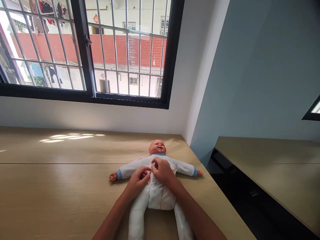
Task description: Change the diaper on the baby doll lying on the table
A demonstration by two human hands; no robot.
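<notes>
A baby doll (157, 147) lies on its back with both arms spread wide, dressed in a white outfit with blue cuffs and collar. Around its hips is a white diaper (161, 199) with faint orange marks. My left hand (139, 177) is closed in a pinch at the left of the diaper's upper front. Beside it, my right hand (162, 169) pinches over the doll's belly, with a small white bit between the fingertips. Both hands' fingertips nearly meet, and they partly hide the diaper's upper edge.
The doll lies on a light wooden table (62, 196) with its right edge near the doll's hand. A dark gap separates it from another wooden table (275, 166). Behind stands a barred window (130, 100) in a black frame; a grey-blue wall (250, 73) rises at right.
</notes>
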